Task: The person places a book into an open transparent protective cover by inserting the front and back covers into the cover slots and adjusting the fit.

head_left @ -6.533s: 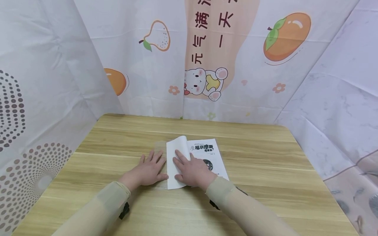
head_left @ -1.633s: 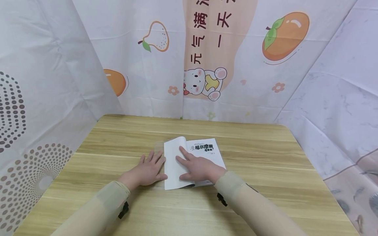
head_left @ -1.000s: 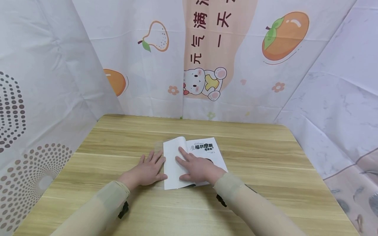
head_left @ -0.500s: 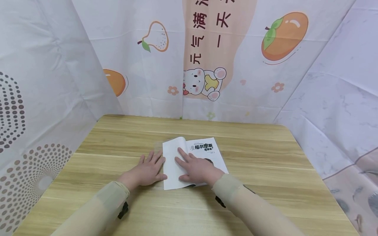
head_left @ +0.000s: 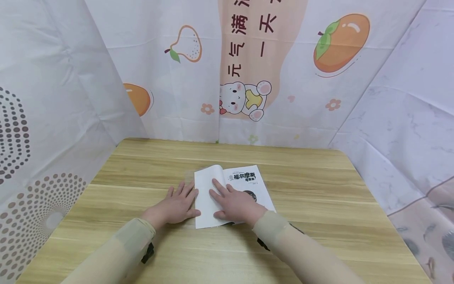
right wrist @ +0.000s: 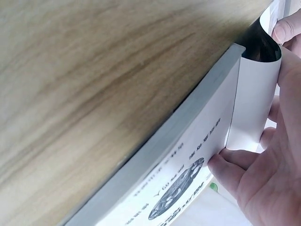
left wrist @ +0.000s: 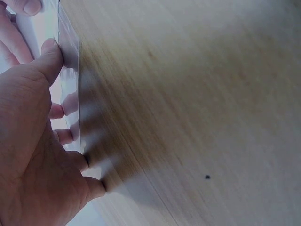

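Observation:
A book (head_left: pixel 261 191) lies open on the wooden table, its title page showing a dark round picture. Its white-lined cover (head_left: pixel 205 209) is turned over to the left and bends up near the spine; the right wrist view shows the cover's dark outer side. My right hand (head_left: pixel 235 203) rests on the cover, fingers spread, partly hiding the page. A strip of clear plastic film (left wrist: pixel 69 52) extends past the cover's left edge. My left hand (head_left: pixel 173 205) lies with spread fingers on this strip, its thumb at the cover's edge.
The wooden table (head_left: pixel 312 221) surrounds the book. Printed white curtains (head_left: pixel 283 122) hang behind it and at both sides. Dark wrist devices (head_left: pixel 148 253) sit under both forearms. A small dark speck (left wrist: pixel 207 177) marks the tabletop in the left wrist view.
Over the last second and a half my right hand has slid slightly left, uncovering more of the round picture. The cover's edge has shifted a little left. My left hand has stayed put.

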Tool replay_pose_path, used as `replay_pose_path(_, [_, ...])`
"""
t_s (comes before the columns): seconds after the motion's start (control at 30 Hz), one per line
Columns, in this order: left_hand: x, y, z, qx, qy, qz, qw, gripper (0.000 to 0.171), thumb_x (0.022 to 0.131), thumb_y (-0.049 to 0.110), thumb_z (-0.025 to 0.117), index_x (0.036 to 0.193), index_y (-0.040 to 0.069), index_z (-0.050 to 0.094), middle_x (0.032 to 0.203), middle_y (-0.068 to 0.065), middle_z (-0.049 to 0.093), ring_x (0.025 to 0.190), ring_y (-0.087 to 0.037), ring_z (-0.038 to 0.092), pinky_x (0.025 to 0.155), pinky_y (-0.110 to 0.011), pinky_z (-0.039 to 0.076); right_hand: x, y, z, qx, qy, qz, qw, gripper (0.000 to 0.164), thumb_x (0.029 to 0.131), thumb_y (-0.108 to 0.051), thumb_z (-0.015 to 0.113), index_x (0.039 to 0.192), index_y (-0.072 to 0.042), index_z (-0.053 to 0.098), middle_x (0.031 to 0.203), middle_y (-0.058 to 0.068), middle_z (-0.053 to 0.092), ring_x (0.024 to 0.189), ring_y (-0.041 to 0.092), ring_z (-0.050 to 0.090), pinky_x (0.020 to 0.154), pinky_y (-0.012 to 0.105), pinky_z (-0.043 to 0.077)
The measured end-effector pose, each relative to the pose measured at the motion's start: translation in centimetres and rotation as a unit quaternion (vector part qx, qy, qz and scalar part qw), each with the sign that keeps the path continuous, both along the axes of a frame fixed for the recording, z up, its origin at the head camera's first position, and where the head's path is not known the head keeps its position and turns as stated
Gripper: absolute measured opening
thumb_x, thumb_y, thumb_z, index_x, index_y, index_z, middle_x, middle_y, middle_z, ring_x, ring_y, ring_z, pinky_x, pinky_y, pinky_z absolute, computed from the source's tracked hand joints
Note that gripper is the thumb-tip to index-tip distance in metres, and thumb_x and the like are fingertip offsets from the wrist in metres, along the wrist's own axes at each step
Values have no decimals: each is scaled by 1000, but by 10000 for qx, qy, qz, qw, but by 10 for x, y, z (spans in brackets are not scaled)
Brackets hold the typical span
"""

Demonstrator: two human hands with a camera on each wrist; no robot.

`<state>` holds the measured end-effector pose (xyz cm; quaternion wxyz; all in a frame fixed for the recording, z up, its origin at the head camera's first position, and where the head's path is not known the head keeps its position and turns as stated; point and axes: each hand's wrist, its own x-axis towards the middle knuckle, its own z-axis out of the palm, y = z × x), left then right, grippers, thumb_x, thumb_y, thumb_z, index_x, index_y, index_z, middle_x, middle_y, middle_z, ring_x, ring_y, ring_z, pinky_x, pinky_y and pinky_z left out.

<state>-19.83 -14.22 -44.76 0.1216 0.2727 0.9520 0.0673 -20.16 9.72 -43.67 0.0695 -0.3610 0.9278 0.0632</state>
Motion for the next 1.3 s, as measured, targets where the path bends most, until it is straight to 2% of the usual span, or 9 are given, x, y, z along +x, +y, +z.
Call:
replay_pose_path(0.27, [-1, -2, -3, -113, -13, 37, 9999, 77, 96, 57, 47, 149, 5, 27, 158, -22, 13, 139, -48, 9, 105, -72, 18, 2, -3, -1, 117, 179, 14, 9998, 71, 96, -59, 45, 153, -21, 25, 162, 3, 6, 130, 39, 41, 70, 44, 58])
replay_pose_path(0.5, [-1, -2, -4, -108, -4, 19, 9999, 76, 96, 57, 46, 149, 5, 28, 158, -22, 13, 139, -49, 9, 104, -72, 18, 2, -3, -4, 216, 184, -40, 9996, 72, 96, -59, 43, 154, -22, 21, 162, 1, 2, 131, 39, 38, 81, 45, 56])
replay_pose_path(0.63, [-1, -1, -3, -114, -38, 37, 9999, 75, 96, 56, 47, 148, 6, 28, 158, -22, 13, 139, -49, 9, 105, -72, 17, 2, -2, -4, 176, 130, -43, 9998, 72, 96, -60, 42, 154, -23, 20, 162, 0, 2, 132, 40, 37, 82, 47, 55])
replay_pose_path(0.83, [-2, -1, -3, -169, -74, 63, 9998, 76, 95, 58, 47, 149, 7, 28, 158, -21, 12, 139, -49, 8, 105, -72, 17, -2, 2, -3, -154, -224, 1, 9996, 72, 96, -61, 42, 154, -24, 20, 162, 0, 1, 133, 41, 35, 80, 47, 56])
replay_pose_path(1.07, [-3, -1, -3, -190, -90, 66, 9998, 77, 95, 59, 47, 149, 7, 28, 158, -20, 12, 139, -50, 8, 104, -73, 17, -8, 10, 5, -561, -901, -79, 9943, 74, 95, -61, 44, 154, -27, 16, 161, 3, -8, 139, 35, 27, 95, 47, 48])
replay_pose_path(1.23, [-3, -1, -3, -168, -58, 40, 9998, 76, 95, 58, 47, 149, 7, 28, 158, -21, 12, 139, -50, 9, 103, -73, 18, -14, 15, 7, -706, -1233, -57, 9898, 74, 95, -59, 46, 154, -27, 15, 161, 4, -10, 136, 26, 34, 97, 44, 47])
replay_pose_path(1.3, [-2, -1, -3, -140, -23, 16, 9999, 75, 95, 57, 48, 148, 6, 29, 157, -22, 14, 138, -51, 10, 103, -74, 19, -16, 18, 8, -752, -1365, -39, 9878, 74, 95, -58, 48, 154, -28, 15, 161, 3, -10, 131, 24, 42, 96, 43, 47])
